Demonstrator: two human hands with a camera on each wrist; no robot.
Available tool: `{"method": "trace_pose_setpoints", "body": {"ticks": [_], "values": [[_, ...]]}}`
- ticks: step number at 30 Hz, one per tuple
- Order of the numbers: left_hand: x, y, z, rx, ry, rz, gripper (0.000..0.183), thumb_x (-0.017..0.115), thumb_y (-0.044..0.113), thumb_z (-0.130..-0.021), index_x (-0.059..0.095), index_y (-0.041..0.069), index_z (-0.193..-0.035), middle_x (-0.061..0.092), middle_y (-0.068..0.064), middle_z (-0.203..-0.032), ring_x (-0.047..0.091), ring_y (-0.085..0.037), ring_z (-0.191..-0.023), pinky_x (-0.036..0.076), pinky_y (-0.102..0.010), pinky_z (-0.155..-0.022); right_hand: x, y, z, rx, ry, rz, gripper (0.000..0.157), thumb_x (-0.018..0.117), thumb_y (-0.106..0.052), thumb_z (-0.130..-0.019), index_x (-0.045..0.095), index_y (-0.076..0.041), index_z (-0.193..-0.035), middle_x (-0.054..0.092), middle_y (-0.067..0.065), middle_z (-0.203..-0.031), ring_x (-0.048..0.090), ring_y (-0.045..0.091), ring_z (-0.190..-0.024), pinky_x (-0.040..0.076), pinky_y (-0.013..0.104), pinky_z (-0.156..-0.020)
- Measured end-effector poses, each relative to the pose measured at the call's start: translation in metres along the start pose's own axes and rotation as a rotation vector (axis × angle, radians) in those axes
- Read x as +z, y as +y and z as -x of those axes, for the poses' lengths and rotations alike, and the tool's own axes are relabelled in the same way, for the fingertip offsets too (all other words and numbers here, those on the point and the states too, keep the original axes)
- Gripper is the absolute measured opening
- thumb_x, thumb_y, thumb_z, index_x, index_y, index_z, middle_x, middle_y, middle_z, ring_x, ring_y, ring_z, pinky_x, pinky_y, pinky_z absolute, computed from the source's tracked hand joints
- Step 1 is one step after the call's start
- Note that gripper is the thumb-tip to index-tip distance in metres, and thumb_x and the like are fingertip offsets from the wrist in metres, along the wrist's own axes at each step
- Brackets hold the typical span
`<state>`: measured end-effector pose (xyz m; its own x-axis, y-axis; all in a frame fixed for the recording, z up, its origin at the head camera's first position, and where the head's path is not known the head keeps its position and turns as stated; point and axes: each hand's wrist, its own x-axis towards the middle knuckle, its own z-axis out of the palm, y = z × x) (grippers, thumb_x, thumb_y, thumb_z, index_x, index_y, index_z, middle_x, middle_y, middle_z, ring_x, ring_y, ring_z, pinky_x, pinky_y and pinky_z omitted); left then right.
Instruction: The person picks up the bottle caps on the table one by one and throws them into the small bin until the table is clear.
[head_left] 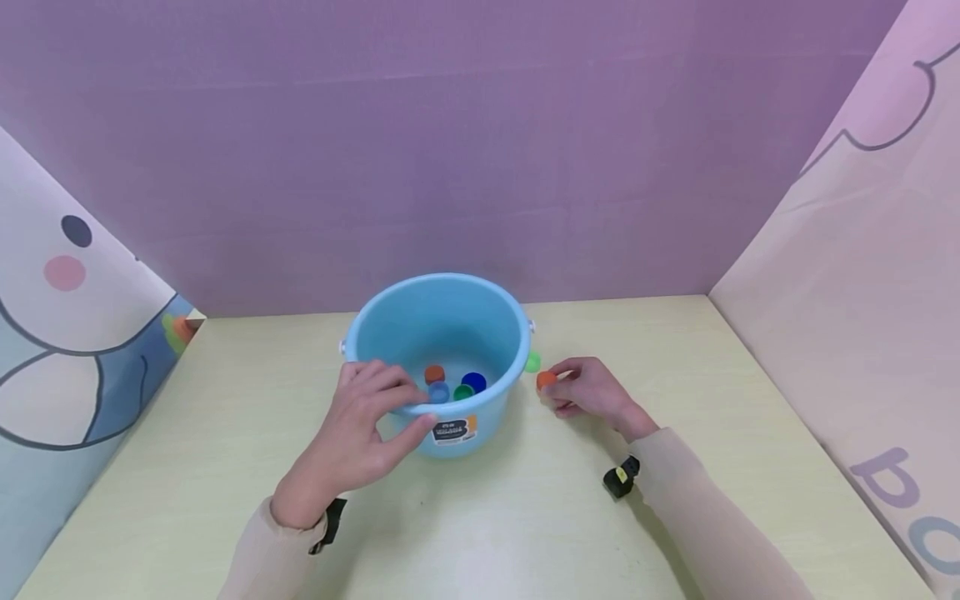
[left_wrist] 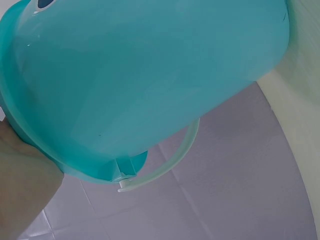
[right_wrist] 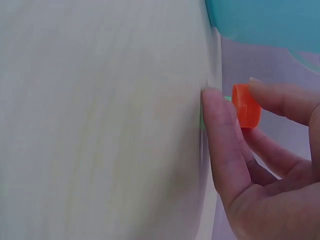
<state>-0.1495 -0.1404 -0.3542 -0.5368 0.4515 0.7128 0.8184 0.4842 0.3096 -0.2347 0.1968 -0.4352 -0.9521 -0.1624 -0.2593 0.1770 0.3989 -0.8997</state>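
Note:
A light blue bucket (head_left: 442, 312) stands upright on the table. My left hand (head_left: 360, 429) grips its near-left rim, with the fingers over the edge and the thumb outside near the label (head_left: 454, 430). Between thumb and fingers, my right hand (head_left: 588, 390) pinches an orange bottle cap (right_wrist: 246, 106) just right of the bucket. Behind that cap lies a light green cap (head_left: 533, 362), close to the bucket's right side. Inside the bucket are an orange cap (head_left: 434, 374), a light blue cap (head_left: 438, 392), a green cap (head_left: 463, 391) and a dark blue cap (head_left: 475, 382).
The pale wooden table (head_left: 675, 350) ends at a purple backdrop (head_left: 450, 167). Printed panels (head_left: 847, 292) rise on both sides. A pale handle (left_wrist: 172, 162) hangs behind the bucket. Each wrist wears a small black camera.

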Motion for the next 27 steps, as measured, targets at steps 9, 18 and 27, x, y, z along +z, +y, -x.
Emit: {"method": "trace_pose_setpoints", "body": {"ticks": [9,18,27], "values": [[0.0,-0.0007,0.0007,-0.006,-0.003,0.0,0.037,0.059,0.049,-0.1,0.075,0.018,-0.089,0.065,0.008,-0.091,0.056,-0.017,-0.092,0.031,-0.047,-0.086,0.0015,-0.0024,0.0004,-0.036,0.059,0.035,0.036,0.076,-0.013,-0.09,0.066,-0.003,-0.123,0.07,0.012,-0.104,0.069,0.026,-0.086,0.059,0.036,-0.078],[-0.0002,-0.0001,0.0006,-0.012,-0.006,-0.001,0.037,0.059,0.049,-0.1,0.075,0.018,-0.089,0.065,0.007,-0.092,0.055,-0.019,-0.093,0.031,-0.048,-0.085,0.0012,-0.0035,0.0037,-0.08,0.064,0.004,0.039,0.074,-0.013,-0.09,0.064,-0.002,-0.126,0.068,0.014,-0.105,0.067,0.028,-0.088,0.058,0.035,-0.081],[-0.0004,0.0002,0.0007,-0.008,-0.005,-0.004,0.036,0.06,0.049,-0.1,0.075,0.018,-0.089,0.065,0.008,-0.092,0.054,-0.018,-0.093,0.03,-0.047,-0.085,-0.0006,-0.0047,0.0034,-0.14,0.067,-0.014,0.038,0.075,-0.012,-0.092,0.066,0.001,-0.126,0.069,0.016,-0.11,0.07,0.026,-0.089,0.058,0.036,-0.083]]}}
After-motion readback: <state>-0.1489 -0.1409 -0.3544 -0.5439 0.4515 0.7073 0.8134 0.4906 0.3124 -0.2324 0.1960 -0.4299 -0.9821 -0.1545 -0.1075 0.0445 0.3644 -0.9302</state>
